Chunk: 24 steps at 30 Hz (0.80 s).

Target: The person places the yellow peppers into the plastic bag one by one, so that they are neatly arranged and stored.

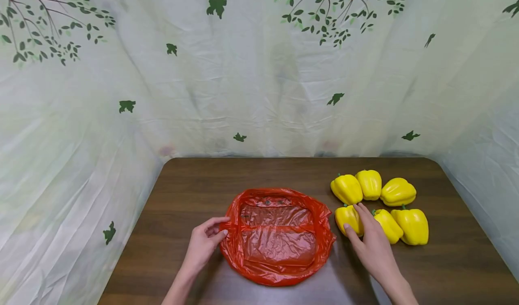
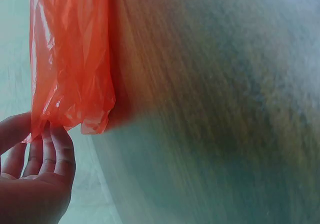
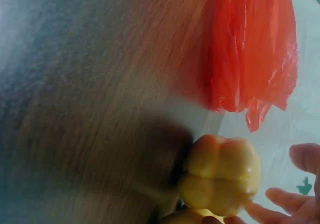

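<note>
A red plastic bag (image 1: 279, 275) stands on the table with its mouth spread wide, its inner walls and bottom showing. My left hand (image 1: 202, 244) pinches the left rim between thumb and fingers; the left wrist view shows the bag's thin side (image 2: 72, 59) rising from the fingertips. To the bag's right, my right hand (image 1: 373, 246) is over the nearest yellow bell pepper (image 1: 348, 219), its fingers extended and thumb spread. In the right wrist view the fingertips are right at the lower edge of that pepper (image 3: 220, 174), while the thumb is apart from it.
Beside that pepper lie two more yellow bell peppers (image 1: 411, 226) in the front row. Three others (image 1: 369, 184) form a row behind. The brown wooden table (image 1: 194, 174) ends at a pale curtain (image 1: 251, 79) printed with leaves, which also hangs along both sides.
</note>
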### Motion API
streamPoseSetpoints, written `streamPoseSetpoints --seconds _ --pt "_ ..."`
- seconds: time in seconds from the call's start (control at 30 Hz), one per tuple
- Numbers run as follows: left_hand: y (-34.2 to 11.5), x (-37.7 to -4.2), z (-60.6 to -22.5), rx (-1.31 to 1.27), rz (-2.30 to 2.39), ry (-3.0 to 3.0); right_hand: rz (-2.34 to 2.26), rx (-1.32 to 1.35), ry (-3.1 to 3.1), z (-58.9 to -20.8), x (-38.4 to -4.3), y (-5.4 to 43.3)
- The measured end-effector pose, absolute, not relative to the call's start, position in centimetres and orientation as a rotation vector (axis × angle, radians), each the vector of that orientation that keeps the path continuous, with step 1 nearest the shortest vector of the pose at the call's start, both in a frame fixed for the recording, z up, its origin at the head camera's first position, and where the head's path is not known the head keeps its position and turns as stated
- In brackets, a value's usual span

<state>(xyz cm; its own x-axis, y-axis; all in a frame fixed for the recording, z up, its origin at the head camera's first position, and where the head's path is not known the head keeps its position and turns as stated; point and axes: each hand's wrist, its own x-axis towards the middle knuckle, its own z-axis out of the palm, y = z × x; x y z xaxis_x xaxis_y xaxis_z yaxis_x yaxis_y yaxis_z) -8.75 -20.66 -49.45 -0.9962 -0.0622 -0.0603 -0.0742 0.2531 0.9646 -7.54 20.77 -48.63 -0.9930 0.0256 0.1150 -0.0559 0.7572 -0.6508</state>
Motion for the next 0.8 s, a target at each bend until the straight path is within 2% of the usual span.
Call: streamPoseSetpoints --seconds 0.33,0.8 --pt "-20.4 -8.9 -49.5 -0.156 1.913 2.47 1.02 0.021 -2.876 -49.4 -8.8 20.8" --pt "-20.5 -8.7 -49.7 -0.205 1.899 2.462 1.218 0.021 -2.965 -49.4 -9.3 22.0"
